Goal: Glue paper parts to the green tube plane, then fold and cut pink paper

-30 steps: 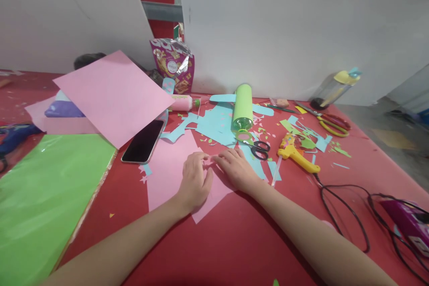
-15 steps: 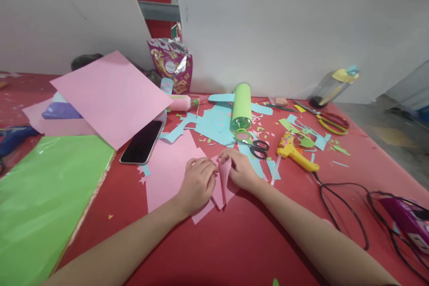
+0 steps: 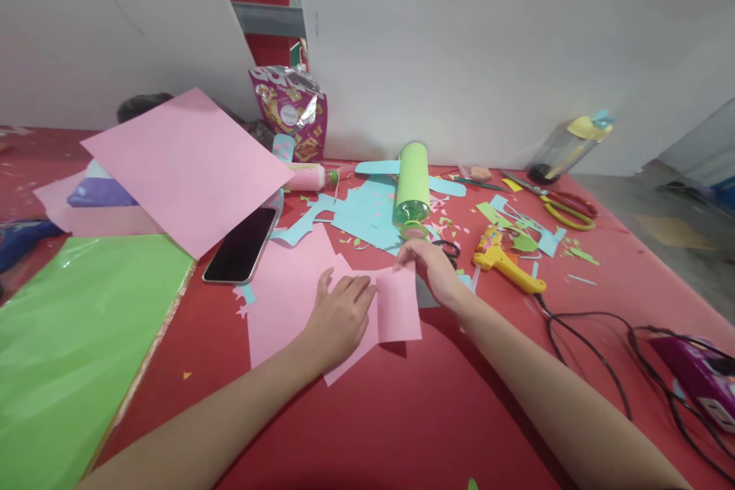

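The left hand point(image 3: 338, 315) lies flat, fingers spread, pressing the thin pink paper sheet point(image 3: 287, 291) mid-desk. The right hand point(image 3: 433, 268) pinches the top corner of its folded rectangular flap point(image 3: 398, 305), beside black-handled scissors point(image 3: 451, 249).

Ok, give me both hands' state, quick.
Left hand: open, flat on the pink paper.
Right hand: pinching the paper's folded flap at its top corner.
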Demonstrator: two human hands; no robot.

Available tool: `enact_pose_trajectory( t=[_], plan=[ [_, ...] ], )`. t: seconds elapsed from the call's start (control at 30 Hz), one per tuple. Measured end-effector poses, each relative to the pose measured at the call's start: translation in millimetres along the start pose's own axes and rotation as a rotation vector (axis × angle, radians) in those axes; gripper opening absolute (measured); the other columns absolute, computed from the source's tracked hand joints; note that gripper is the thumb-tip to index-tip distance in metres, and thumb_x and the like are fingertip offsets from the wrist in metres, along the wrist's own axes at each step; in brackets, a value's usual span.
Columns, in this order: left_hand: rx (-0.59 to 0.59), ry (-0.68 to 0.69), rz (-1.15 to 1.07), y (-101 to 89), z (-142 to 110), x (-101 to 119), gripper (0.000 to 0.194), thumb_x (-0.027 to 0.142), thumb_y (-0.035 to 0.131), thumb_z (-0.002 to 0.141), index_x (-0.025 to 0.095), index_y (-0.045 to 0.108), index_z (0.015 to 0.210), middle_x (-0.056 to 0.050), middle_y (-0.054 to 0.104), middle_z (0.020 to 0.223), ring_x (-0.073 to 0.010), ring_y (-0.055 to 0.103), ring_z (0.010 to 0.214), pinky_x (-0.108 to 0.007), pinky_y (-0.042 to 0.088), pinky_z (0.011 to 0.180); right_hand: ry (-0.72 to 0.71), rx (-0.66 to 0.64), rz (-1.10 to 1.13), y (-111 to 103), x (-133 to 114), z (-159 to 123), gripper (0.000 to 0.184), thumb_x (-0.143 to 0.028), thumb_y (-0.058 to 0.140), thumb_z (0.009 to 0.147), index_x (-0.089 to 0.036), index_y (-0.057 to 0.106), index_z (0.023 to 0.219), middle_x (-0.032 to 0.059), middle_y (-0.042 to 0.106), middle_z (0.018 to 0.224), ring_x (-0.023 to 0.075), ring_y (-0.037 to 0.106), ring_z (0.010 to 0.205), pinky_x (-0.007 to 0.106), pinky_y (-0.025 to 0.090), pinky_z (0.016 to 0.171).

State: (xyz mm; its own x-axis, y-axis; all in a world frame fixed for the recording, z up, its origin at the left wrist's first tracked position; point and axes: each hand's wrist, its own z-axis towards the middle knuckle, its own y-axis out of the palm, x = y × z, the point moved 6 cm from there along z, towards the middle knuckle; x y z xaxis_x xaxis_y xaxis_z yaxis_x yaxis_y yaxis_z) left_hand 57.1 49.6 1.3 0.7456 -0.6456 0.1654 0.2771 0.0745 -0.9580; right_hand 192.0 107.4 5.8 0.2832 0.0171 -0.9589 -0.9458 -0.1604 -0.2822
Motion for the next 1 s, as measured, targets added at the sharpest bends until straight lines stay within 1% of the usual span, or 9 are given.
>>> enact_pose_trajectory(
  t=[0.07, 0.13, 0.2, 0.37, 0.47, 0.57, 0.67, 0.8, 1.0],
  plan=[
    [0.000, 0.004, 0.010, 1.8, 0, 0, 0.034, 0.009, 0.034, 0.079, 0.014, 0.050, 0.107, -0.010, 0.057, 0.114, -0.0232, 0.052, 0.094, -0.049, 0.019, 0.092, 0.018, -0.004, -0.103, -5, 0, 0, 0.020, -0.026, 0.039, 0.072, -0.018, 0.049, 0.058, 0.0000, 0.054, 0.059, 0.0131, 0.051, 0.060, 0.026, 0.039, 0.059],
    [0.000, 0.010, 0.019, 3.2, -1, 0, 0.035, 0.009, 0.033, 0.079, 0.014, 0.048, 0.110, -0.011, 0.054, 0.119, -0.0233, 0.051, 0.096, -0.050, 0.019, 0.092, 0.040, -0.001, -0.207, -9, 1, -2, 0.004, -0.022, 0.053, 0.064, -0.018, 0.052, 0.061, -0.0021, 0.054, 0.062, 0.0118, 0.049, 0.057, 0.025, 0.037, 0.057],
    [0.000, 0.016, 0.027, 3.1, -1, 1, 0.036, 0.009, 0.033, 0.079, 0.014, 0.048, 0.111, -0.011, 0.053, 0.120, -0.0231, 0.051, 0.096, -0.049, 0.019, 0.092, 0.058, -0.003, -0.288, -10, 3, -5, 0.009, -0.015, 0.058, 0.058, -0.018, 0.053, 0.066, -0.0031, 0.054, 0.064, 0.0105, 0.048, 0.055, 0.025, 0.037, 0.056],
    [0.000, 0.027, 0.037, -1.8, 0, 5, 0.029, 0.011, 0.036, 0.079, 0.011, 0.053, 0.103, -0.011, 0.060, 0.105, -0.0230, 0.052, 0.087, -0.044, 0.028, 0.087, 0.077, -0.038, -0.379, -6, 3, -14, 0.012, -0.012, 0.055, 0.062, -0.018, 0.053, 0.073, -0.0031, 0.055, 0.064, 0.0104, 0.052, 0.056, 0.024, 0.040, 0.056],
    [-0.023, 0.029, 0.034, -2.8, 1, 6, 0.024, 0.011, 0.037, 0.080, 0.010, 0.056, 0.094, -0.011, 0.061, 0.091, -0.0223, 0.053, 0.078, -0.038, 0.037, 0.074, 0.033, -0.028, -0.479, -4, 1, -17, 0.009, -0.013, 0.054, 0.066, -0.018, 0.052, 0.073, -0.0015, 0.058, 0.068, 0.0100, 0.055, 0.058, 0.022, 0.041, 0.057],
    [-0.021, 0.039, 0.057, -3.2, 1, 6, 0.024, 0.011, 0.036, 0.081, 0.009, 0.056, 0.094, -0.012, 0.059, 0.087, -0.0226, 0.051, 0.075, -0.036, 0.038, 0.069, -0.013, 0.005, -0.573, -2, 0, -18, 0.008, -0.011, 0.053, 0.067, -0.017, 0.051, 0.072, -0.0005, 0.059, 0.068, 0.0106, 0.055, 0.060, 0.022, 0.042, 0.058],
    [-0.023, 0.036, 0.084, -2.1, 1, 6, 0.026, 0.012, 0.036, 0.082, 0.008, 0.054, 0.100, -0.012, 0.058, 0.086, -0.0235, 0.050, 0.077, -0.037, 0.038, 0.070, -0.019, 0.032, -0.642, -1, 0, -20, 0.007, -0.012, 0.052, 0.068, -0.018, 0.050, 0.072, -0.0007, 0.057, 0.065, 0.0121, 0.053, 0.059, 0.023, 0.040, 0.057],
    [-0.037, 0.026, 0.096, -0.2, 1, 6, 0.029, 0.012, 0.034, 0.082, 0.006, 0.052, 0.103, -0.013, 0.056, 0.085, -0.0243, 0.049, 0.079, -0.039, 0.038, 0.072, -0.020, 0.050, -0.747, 0, 3, -22, 0.007, -0.015, 0.044, 0.076, -0.018, 0.051, 0.075, -0.0008, 0.057, 0.060, 0.0128, 0.053, 0.055, 0.022, 0.036, 0.055],
    [-0.045, 0.010, 0.079, 2.0, 2, 7, 0.032, 0.012, 0.031, 0.083, 0.005, 0.050, 0.107, -0.012, 0.055, 0.082, -0.0245, 0.049, 0.076, -0.039, 0.038, 0.069, -0.006, 0.060, -0.927, 3, 12, -28, 0.018, -0.019, 0.035, 0.082, -0.017, 0.051, 0.089, 0.0068, 0.063, 0.070, 0.0184, 0.055, 0.057, 0.024, 0.026, 0.046]
  ],
)
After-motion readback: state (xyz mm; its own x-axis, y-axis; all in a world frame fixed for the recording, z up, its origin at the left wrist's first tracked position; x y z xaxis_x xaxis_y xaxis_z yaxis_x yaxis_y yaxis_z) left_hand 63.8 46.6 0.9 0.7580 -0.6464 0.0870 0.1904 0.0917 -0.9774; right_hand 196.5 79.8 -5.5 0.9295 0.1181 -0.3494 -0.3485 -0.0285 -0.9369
